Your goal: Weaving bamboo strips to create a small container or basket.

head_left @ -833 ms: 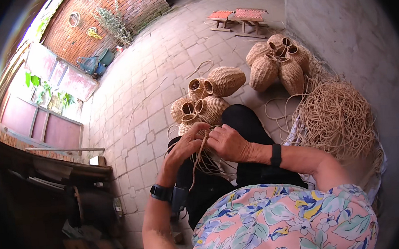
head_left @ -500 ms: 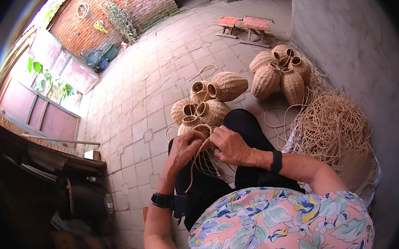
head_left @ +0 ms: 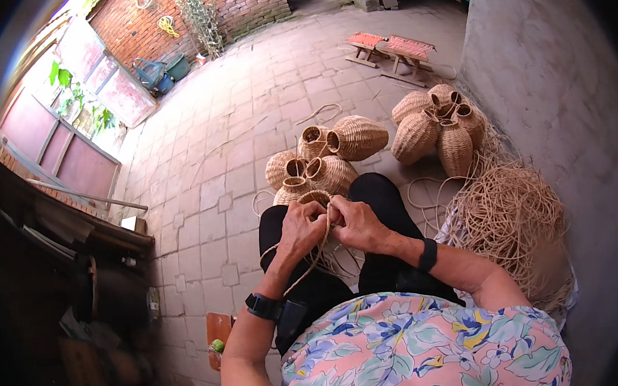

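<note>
Between my knees is a partly woven basket point(head_left: 315, 196), its curved rim showing above my fingers and loose strands hanging below. My left hand point(head_left: 303, 229) is closed at the left side of the rim, fingertips pinching a tan cord point(head_left: 324, 240). Close beside it, my right hand point(head_left: 357, 223) is closed too, its thumb and fingers on the cord and the rim. The cord runs down between the hands and trails over my left thigh. Much of the basket is hidden by my hands.
Just beyond my knees lies a cluster of woven baskets point(head_left: 329, 172). Another cluster point(head_left: 438, 130) stands to the right, by a large heap of cord point(head_left: 512, 216) along the grey wall point(head_left: 543, 94). Two low stools point(head_left: 408, 48) stand farther off on the paved floor point(head_left: 204, 164).
My hands have come closer together at the rim, and the cord now stands upright between them. The view has shifted slightly, bringing a wooden seat into sight by my left arm.
</note>
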A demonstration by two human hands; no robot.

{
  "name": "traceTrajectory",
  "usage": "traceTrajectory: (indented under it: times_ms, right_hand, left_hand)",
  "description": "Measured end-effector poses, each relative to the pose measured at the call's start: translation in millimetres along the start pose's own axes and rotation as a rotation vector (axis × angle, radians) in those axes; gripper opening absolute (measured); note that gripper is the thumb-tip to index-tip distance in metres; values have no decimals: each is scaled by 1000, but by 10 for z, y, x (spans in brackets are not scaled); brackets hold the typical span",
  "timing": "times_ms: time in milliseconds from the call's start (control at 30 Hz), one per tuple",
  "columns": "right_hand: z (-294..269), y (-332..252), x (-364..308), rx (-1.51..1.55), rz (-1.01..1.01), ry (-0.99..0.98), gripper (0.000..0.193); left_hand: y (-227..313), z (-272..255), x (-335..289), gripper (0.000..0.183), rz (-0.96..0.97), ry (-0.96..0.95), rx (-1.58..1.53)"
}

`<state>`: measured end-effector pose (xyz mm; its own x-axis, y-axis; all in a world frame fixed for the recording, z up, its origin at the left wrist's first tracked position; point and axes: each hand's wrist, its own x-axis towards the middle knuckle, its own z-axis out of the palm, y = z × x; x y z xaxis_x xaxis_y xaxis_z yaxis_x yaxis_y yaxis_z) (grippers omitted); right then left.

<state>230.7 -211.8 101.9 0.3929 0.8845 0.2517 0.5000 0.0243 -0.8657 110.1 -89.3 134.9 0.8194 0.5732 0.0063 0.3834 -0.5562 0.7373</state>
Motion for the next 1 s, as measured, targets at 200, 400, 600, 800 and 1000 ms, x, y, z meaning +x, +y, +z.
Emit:
traceTrajectory:
  times_ms: [200, 400, 600, 800, 1000]
  right_hand:
    - [-8, 48, -66, -215, -93, 14, 21]
    - [-51, -89, -73, -469, -112, -55, 25]
    - [-79, -137, -52, -502, -118, -92, 24]
    - [-99, -39, -11, -259, -193, -30, 16]
    - [-126, 40, 36, 151, 109, -94, 18]
  left_hand:
    - [1, 1, 12, 30, -9, -32, 17]
    - [-122, -8, 34, 34, 31, -51, -12]
    - [-246, -77, -31, 25, 163, -47, -94]
    - [-117, -220, -414, 19, 87, 368, -341]
    - [128, -126, -822, 28, 186, -350, -137]
